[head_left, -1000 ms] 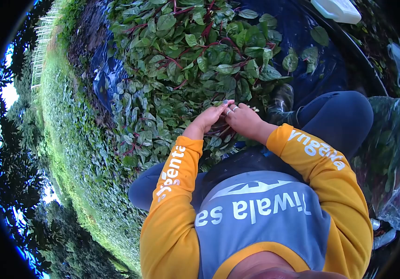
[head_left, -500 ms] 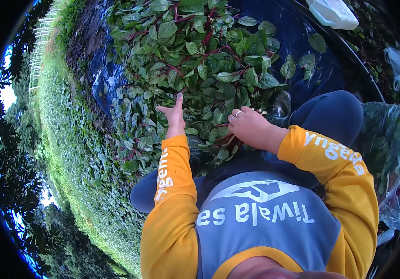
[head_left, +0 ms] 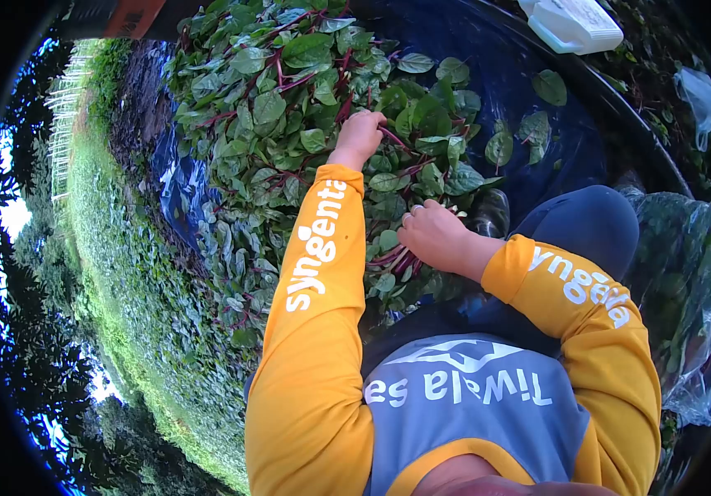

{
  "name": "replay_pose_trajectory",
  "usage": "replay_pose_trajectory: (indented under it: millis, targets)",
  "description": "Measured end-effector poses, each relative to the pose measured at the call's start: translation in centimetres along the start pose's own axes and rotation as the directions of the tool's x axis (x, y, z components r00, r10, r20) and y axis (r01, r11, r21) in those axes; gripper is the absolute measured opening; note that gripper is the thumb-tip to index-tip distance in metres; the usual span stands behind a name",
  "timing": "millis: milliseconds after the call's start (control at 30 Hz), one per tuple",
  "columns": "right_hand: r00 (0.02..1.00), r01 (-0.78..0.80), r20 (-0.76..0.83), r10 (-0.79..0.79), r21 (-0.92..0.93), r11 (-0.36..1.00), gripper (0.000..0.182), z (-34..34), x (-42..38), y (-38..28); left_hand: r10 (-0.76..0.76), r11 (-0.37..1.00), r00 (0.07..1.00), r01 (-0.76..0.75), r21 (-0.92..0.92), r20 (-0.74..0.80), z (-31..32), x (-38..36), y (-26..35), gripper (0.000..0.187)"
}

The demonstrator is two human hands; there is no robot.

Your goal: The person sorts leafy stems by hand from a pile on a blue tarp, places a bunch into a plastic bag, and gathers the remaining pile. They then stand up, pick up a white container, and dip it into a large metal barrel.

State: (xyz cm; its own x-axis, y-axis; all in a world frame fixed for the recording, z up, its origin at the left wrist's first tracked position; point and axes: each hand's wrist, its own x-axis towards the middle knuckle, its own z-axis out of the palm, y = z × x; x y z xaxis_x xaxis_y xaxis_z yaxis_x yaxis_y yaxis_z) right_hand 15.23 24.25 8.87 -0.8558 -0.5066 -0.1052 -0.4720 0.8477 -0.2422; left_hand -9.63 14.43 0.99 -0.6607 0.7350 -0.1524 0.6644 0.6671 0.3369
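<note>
A large heap of Malabar spinach [head_left: 269, 107], with green leaves and red-purple stems, lies in front of me. My left hand [head_left: 359, 139] reaches into the heap, its fingers closed around a red stem [head_left: 395, 140]. Closer to my lap, my right hand [head_left: 438, 237] is wrapped round a bunch of Malabar spinach stems [head_left: 397, 263]. Pale cut ends poke out above its fingers. The fingertips of both hands are partly hidden.
Dark blue plastic sheeting [head_left: 566, 136] lies under the heap, with several loose leaves on it. At the right are a clear plastic bag [head_left: 694, 306] and a small thin bag [head_left: 701, 103]. A white container [head_left: 575, 25] stands top right. My bent knee [head_left: 583, 219] borders the heap.
My left hand has moved forward and right, from open with fingers spread to closed on a stem. My right hand still grips its bunch. An orange and dark shape has appeared top left.
</note>
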Motion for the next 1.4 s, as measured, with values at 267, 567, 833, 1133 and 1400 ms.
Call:
replay_pose_trajectory:
  millis: [267, 567, 833, 1133, 1400]
  targets:
    - [0.996, -0.005, -0.084, 0.009, 0.047, 0.999, 0.013, -1.4, 0.5, 0.5, -0.242, 0.604, 0.955, 0.286, -0.744, 0.171, -5.0, -6.5, -2.3, 0.018]
    - [0.917, 0.011, -0.399, -0.027, -0.041, 0.999, 0.018, -2.6, 0.2, -0.3, -0.265, 0.329, 0.944, 0.278, -0.903, 0.195, -4.9, -14.0, 0.9, 0.017]
    - [0.965, -0.118, -0.242, 0.105, -0.042, 0.992, 0.016, -1.1, 0.7, 0.3, -0.272, 0.186, 0.946, 0.232, -0.955, 0.176, -5.4, -17.8, 1.5, 0.028]
    - [0.986, 0.065, -0.151, -0.074, -0.062, 0.996, 0.018, -1.2, 1.8, -2.1, -0.312, 0.949, 0.699, 0.253, -0.186, -0.643, -1.8, -18.8, 3.1, 0.019]
    - [0.97, 0.062, -0.224, -0.09, -0.132, 0.989, 0.019, -0.9, 1.7, -1.8, -0.868, -0.302, 0.438, -0.095, -0.948, 0.233, -2.8, -22.9, 2.4, 0.076]
